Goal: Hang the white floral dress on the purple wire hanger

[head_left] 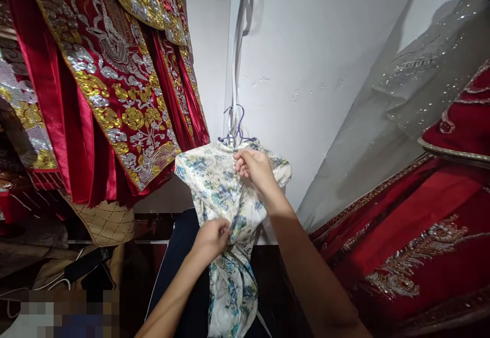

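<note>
Cream dress (225, 210) printed with blue and green flowers, satin-shiny, hanging upright on a purple hanger (237, 133) against the white wall. Collar at the hanger's neck, short sleeves spread to either side. Cloth gathered and creased at the waist, skirt falling in loose folds towards the lower edge of view.

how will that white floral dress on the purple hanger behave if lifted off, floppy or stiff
Probably floppy: the white blue-flowered satin dress bunches and folds where the left hand grips it. Likely slippery, given its sheen. Seemingly light: the thin purple wire hanger carries it while the right hand pinches near the collar.
</note>
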Demonstrator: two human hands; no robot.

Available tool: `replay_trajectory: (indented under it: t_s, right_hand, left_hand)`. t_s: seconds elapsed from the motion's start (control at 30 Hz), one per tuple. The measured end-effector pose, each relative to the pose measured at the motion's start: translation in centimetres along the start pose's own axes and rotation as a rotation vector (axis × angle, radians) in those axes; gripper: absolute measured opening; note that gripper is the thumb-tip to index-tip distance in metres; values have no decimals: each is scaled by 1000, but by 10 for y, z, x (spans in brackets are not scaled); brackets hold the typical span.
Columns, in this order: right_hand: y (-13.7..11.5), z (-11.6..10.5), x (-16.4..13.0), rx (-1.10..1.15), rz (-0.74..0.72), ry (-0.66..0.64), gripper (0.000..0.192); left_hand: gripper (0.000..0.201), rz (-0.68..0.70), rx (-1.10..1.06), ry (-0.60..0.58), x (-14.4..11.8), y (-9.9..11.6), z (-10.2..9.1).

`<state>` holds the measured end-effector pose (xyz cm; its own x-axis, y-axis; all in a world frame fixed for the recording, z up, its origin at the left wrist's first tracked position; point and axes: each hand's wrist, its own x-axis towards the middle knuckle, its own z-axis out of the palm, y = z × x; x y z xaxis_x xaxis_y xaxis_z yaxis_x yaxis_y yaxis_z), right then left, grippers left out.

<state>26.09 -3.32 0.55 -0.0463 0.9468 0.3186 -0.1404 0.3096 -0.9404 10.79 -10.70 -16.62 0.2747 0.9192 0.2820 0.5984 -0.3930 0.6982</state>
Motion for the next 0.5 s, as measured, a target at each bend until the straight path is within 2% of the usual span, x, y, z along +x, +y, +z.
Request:
replay_trajectory:
  t_s: [0.03,0.1,0.17,0.23,0.3,0.4,0.5]
  right_hand:
    - [1,2,-6,-33,-31,-18,24]
    - [4,4,-20,-92,-82,-36,25]
    - [4,3,-32,-142,-108,-51,27]
    - [2,2,-36,-160,-132,-59,26]
    - [5,0,-34,-162,-158,-43,25]
    - [28,-4,-31,-209,-148,38,26]
    - [69,-9,-45,-219,-28,62,27]
  left_hand:
    - [9,53,-26,50,10,9,-14]
    - [36,189,-114,281,31,33,-46]
    - [41,328,-148,456,54,58,-76]
    - [29,456,-89,458,73,81,-96]
    - [18,549,-12,429,85,98,-106]
    - [16,595,22,512,92,108,-114]
    - [18,466,-167,773,91,89,-135]
